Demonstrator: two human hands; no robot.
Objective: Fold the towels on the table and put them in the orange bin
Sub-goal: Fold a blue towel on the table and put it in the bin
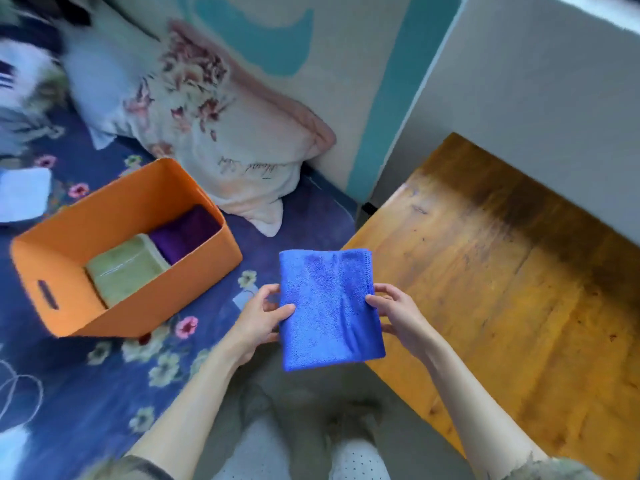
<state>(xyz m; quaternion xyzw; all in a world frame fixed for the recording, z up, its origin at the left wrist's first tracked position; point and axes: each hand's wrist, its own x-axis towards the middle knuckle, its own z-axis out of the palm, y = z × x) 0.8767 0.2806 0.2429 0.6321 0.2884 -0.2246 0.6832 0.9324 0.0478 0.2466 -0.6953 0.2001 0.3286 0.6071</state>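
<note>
A folded blue towel (329,310) is held flat in the air between the wooden table (519,289) and the orange bin (104,220). My left hand (258,318) grips its left edge and my right hand (398,313) grips its right edge. The orange bin sits on a flowered bedspread to the left. Inside it lie a folded green towel (124,268) and a folded purple towel (187,233), side by side.
A flowered pillow (225,133) leans against the wall behind the bin. A white folded cloth (24,195) lies at the far left. A dark blue flowered bedspread (86,393) covers the left side. My knees (311,455) show at the bottom.
</note>
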